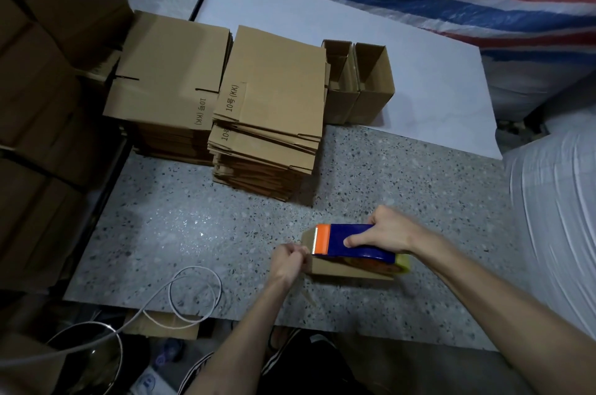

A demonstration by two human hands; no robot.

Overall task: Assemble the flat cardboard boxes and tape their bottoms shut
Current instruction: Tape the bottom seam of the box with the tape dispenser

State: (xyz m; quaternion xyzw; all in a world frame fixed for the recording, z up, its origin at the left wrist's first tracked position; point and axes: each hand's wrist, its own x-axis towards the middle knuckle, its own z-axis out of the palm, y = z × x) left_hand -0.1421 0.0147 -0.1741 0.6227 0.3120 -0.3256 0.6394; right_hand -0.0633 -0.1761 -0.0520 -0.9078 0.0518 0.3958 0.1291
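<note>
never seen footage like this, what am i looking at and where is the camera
There is no machine here: a person works with bare hands, and the single picture comes from a camera on their head, looking down. The right hand grips a blue and orange tape dispenser, held against a small cardboard box on the speckled surface. The left hand pinches what looks like the tape end at the box's edge. Behind lie two stacks of flat boxes, and beside them two assembled boxes stand open. A white cable loops at the near left.
</note>
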